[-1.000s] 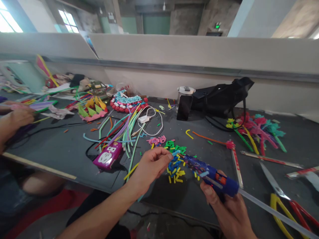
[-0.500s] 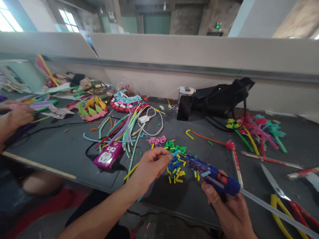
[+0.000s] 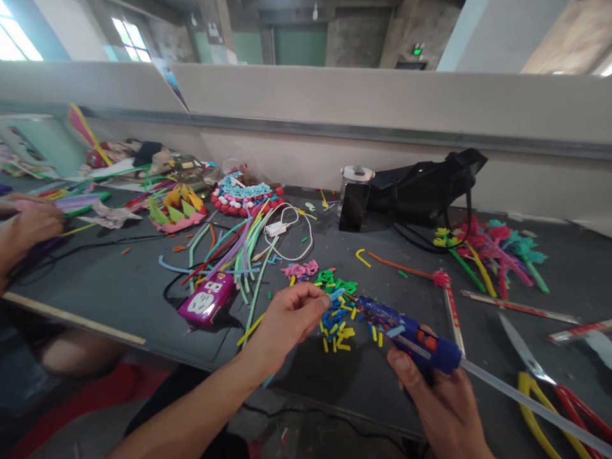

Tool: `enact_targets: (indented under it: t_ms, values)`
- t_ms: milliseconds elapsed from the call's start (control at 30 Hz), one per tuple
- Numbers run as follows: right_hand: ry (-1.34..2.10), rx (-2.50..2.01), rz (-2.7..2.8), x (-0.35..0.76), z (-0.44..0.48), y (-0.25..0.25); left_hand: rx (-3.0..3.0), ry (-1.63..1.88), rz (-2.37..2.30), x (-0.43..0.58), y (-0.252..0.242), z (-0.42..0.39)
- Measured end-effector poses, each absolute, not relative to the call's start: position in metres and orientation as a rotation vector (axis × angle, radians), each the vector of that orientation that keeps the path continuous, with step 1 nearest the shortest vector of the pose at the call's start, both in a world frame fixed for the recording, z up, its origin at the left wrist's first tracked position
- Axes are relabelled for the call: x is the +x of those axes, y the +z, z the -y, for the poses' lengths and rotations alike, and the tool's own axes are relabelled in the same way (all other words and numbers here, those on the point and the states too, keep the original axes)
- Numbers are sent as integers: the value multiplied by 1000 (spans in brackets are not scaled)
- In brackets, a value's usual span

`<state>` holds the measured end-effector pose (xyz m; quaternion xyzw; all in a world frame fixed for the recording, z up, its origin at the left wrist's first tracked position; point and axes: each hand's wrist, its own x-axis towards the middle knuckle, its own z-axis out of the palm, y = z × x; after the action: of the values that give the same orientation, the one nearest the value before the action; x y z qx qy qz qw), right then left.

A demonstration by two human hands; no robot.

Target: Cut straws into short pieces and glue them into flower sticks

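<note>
- Left hand [image 3: 297,313] pinches a short, light-blue fuzzy strip [image 3: 337,294], unmoved.
- Right hand [image 3: 444,400] grips the dark-blue plastic glue gun [image 3: 412,336], now slightly farther right than a second ago.

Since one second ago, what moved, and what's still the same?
Only a little changed: the right hand has drawn the blue glue gun slightly to the right, so its tip is a bit farther from the light-blue piece in the left hand. Nothing was picked up or let go. The left hand, scissors, purple box and black bag stayed put.
</note>
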<state>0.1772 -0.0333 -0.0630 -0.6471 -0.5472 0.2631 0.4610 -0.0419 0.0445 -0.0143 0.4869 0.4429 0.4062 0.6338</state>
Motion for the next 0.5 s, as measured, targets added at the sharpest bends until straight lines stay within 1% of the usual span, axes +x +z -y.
enact_targets:
  t_ms: [500]
  values:
    - [590, -1635, 1417, 183, 32, -66, 1093, 908, -1009, -42, -16, -45]
